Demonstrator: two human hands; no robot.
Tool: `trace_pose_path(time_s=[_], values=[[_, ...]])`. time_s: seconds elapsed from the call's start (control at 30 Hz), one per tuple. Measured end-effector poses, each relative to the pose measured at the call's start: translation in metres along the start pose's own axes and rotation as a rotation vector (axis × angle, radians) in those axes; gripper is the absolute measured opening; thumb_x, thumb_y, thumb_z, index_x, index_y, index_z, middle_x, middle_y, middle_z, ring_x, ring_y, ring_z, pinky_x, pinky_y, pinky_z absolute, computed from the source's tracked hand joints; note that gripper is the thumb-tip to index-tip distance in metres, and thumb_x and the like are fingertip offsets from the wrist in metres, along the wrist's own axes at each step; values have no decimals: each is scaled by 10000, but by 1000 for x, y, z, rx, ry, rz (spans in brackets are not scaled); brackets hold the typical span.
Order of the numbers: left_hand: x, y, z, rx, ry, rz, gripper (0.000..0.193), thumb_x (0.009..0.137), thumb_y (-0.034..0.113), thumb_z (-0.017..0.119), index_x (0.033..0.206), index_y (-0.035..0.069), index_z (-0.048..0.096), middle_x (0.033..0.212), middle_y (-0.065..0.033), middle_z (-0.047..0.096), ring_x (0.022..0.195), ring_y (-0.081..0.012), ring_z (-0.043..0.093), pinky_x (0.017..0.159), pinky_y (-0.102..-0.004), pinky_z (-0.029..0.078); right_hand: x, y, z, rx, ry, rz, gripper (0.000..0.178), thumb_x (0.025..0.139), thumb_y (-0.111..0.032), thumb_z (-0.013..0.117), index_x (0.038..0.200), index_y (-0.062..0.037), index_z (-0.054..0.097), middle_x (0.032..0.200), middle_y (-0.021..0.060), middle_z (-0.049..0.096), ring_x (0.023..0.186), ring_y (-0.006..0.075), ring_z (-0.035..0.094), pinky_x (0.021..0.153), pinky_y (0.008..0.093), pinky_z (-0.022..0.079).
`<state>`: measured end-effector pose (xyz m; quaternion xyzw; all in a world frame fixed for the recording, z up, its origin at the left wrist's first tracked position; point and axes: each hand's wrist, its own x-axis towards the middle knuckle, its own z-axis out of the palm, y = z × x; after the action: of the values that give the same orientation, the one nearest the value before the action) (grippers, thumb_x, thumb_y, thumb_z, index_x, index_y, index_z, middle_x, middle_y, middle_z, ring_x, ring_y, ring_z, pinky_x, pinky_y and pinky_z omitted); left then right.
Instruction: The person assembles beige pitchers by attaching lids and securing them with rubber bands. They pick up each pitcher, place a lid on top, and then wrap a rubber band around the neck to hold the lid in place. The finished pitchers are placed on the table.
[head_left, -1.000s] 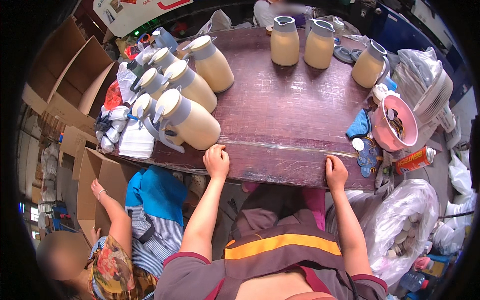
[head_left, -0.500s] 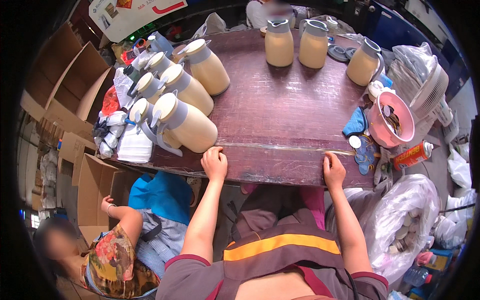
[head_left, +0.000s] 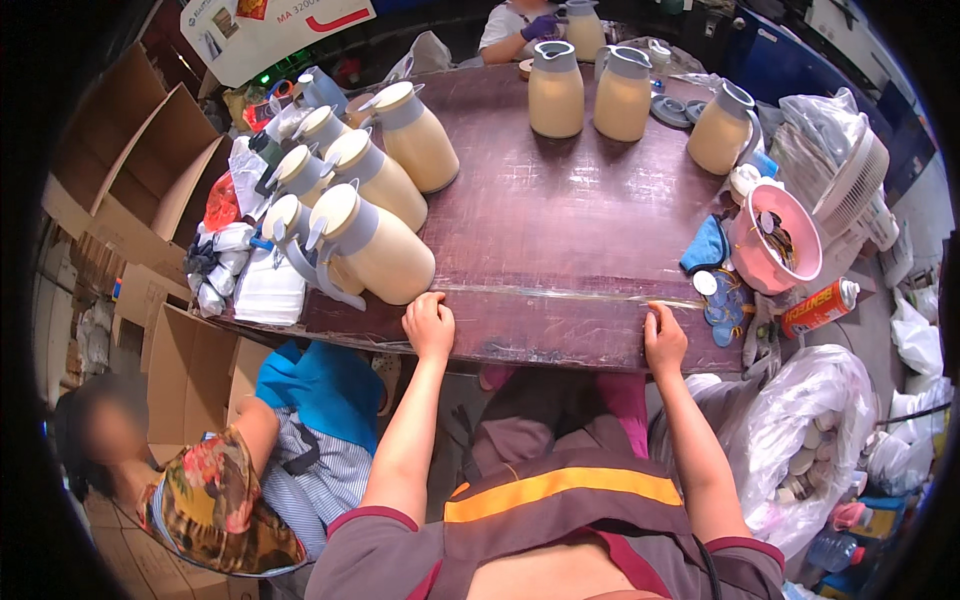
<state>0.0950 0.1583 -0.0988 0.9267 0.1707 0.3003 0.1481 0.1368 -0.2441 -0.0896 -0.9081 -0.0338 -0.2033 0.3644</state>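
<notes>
6 jugs (head_left: pixel 388 252) near left hand (head_left: pixel 430 326), basin (head_left: pixel 748 265) beyond right hand (head_left: pixel 664 340); fingers curled, grip unclear

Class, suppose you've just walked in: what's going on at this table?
A person's left hand and right hand rest at the near edge of a dark red table, holding nothing visible. The left is close to the base of the nearest lidded cream jug, one of a cluster; the right is nearest some flat blue pieces. Three lidless jugs stand farther off, where a co-worker's purple-gloved hand is beside another jug.
</notes>
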Motion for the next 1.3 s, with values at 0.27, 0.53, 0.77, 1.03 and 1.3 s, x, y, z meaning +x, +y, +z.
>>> trace_pose_path(time_s=[0.27,0.53,0.77,1.03,1.3], values=[[-2,-3,0,-2,16,10,144,790,115,583,917,134,647,996,-19,644,1010,-241,574,874,-409,424,-1,1,1,-13,-22,23,200,882,-170,575,1064,-124,643,908,115,691,798,292,672,693,389,516],[0,-3,-4,-17,22,-1,148,787,114,589,918,120,658,998,-32,647,1000,-252,578,863,-410,430,2,7,5,-20,-38,-27,205,897,-186,565,1073,-111,641,981,113,683,877,303,663,760,376,512],[0,-4,-3,-31,61,-16,120,772,113,587,873,126,650,955,-8,638,977,-222,575,835,-399,423,52,-96,0,261,-222,-189,325,856,-139,639,1162,-40,601,1181,153,612,1068,295,602,910,364,461],[2,-7,-5,-90,50,-54,103,763,111,592,842,119,659,945,-16,654,956,-227,585,824,-389,425,107,-255,33,-91,-112,-782,428,767,-190,734,1151,-76,584,1199,120,591,1254,349,462,984,443,385],[-1,-7,0,-103,30,-95,74,758,139,592,797,132,654,922,-1,646,958,-207,580,833,-387,419,74,-188,-14,224,-205,-644,457,680,-279,783,1060,-66,643,1422,206,374,1279,376,435,1030,453,370]])
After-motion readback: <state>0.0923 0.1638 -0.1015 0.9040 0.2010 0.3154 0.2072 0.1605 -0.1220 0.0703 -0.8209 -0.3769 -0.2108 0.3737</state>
